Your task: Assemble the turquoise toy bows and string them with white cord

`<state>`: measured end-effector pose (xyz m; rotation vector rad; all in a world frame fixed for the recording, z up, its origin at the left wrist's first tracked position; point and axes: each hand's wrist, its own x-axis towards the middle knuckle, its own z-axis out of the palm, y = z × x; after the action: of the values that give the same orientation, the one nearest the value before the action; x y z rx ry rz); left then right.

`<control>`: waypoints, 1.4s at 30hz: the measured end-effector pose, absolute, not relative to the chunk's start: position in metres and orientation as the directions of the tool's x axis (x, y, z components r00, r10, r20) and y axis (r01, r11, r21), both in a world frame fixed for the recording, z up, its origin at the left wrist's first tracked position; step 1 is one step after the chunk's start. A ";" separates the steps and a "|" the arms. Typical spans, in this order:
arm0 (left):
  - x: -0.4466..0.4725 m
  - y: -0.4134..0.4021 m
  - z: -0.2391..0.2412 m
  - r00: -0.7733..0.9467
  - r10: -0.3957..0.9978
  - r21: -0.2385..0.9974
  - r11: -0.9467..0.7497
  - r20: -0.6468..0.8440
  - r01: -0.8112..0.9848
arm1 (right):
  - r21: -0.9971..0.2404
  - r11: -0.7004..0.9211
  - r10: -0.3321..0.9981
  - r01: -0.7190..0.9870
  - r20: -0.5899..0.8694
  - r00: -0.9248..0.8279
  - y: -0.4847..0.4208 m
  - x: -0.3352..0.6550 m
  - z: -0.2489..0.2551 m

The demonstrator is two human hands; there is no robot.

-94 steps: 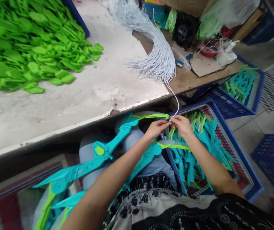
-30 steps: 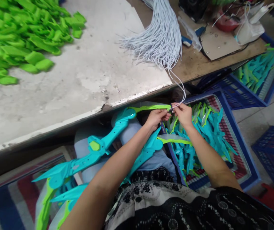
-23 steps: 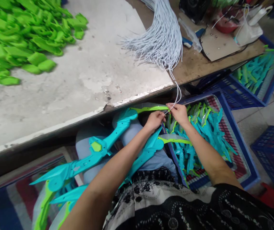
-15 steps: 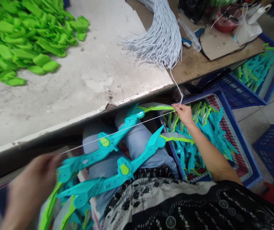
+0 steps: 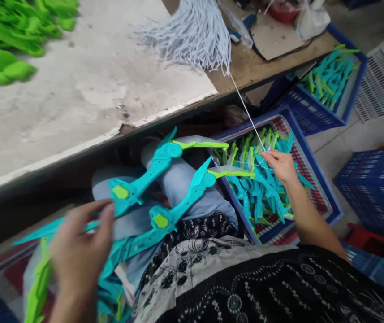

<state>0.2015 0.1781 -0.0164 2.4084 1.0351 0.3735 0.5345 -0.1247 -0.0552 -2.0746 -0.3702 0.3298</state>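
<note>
Two teal toy bows with bright green limbs lie across my lap: a farther bow [image 5: 163, 158] and a nearer bow [image 5: 192, 197]. Each has a green piece at its middle. My right hand [image 5: 282, 167] pinches a white string [image 5: 247, 110] above a crate at the right. That string runs taut up to a thick bundle of pale strings [image 5: 195, 38] on the table. My left hand [image 5: 82, 242], somewhat blurred, hovers over the left part of the farther bow with thumb and fingers apart. I see nothing in it.
Beside my right leg stands a blue crate [image 5: 326, 190] of teal and green bows. Another blue crate [image 5: 349, 105] with similar pieces is beyond it. Green parts [image 5: 13, 38] are heaped on the white tabletop [image 5: 87, 89]. A stacked blue crate [image 5: 369, 184] stands farther right.
My right hand has moved away from the farther bow's tip, drawing the string taut from the bundle. My left hand has moved rightward, and the string no longer stretches between my hands.
</note>
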 end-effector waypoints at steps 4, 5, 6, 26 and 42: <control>0.296 0.098 -0.031 0.919 0.327 0.917 -0.252 -0.220 0.309 | -0.888 -0.428 0.340 -0.170 -0.332 0.880 -0.162 0.509 -0.054; 0.315 0.079 -0.042 0.938 0.190 0.939 -0.133 -0.291 0.318 | -0.881 -0.431 0.349 -0.195 -0.362 0.865 -0.168 0.502 -0.056; 0.331 0.061 -0.055 0.926 0.082 0.929 -0.016 -0.367 0.370 | -0.872 -0.446 0.359 -0.203 -0.382 0.852 -0.172 0.496 -0.059; 0.409 -0.017 -0.137 0.661 -0.156 0.491 0.550 -0.734 0.676 | -0.635 -0.640 0.542 0.433 0.025 0.840 -0.178 0.470 -0.105; 0.419 -0.031 -0.150 0.768 -0.085 0.618 0.542 -0.635 0.570 | -0.686 -0.556 0.575 0.470 0.091 0.813 -0.172 0.474 -0.133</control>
<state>0.4186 -0.0305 -0.1503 0.9250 0.5892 -0.4170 0.4740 -0.1719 -0.1329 -2.2597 -0.7637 0.1843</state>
